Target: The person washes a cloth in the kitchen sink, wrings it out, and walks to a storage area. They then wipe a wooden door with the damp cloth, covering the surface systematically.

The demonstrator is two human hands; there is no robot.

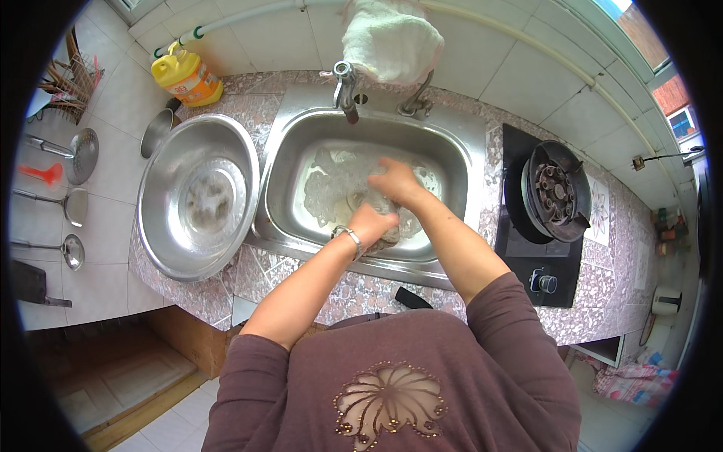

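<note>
Both my hands are low in the stainless steel sink [282,169], over a shallow layer of cloudy, foamy water [333,181]. My left hand [373,223], with a metal-banded bracelet or watch at the wrist, is closed around a wet grey-brown cloth-like thing [387,242]. Part of that thing hangs below the palm near the sink's front wall. Just beyond it, my right hand [400,182] has bent fingers close to the left one; whether it also grips the wet thing is hidden. The tap [345,93] stands behind the hands, with no stream visible.
A large steel basin [164,226] stands left of the sink, its bottom stained. Behind it are a yellow jug [186,76] and a metal cup [158,133]. A gas burner [553,189] lies right. A white cloth [390,42] hangs behind the tap. A black object [413,298] lies in front.
</note>
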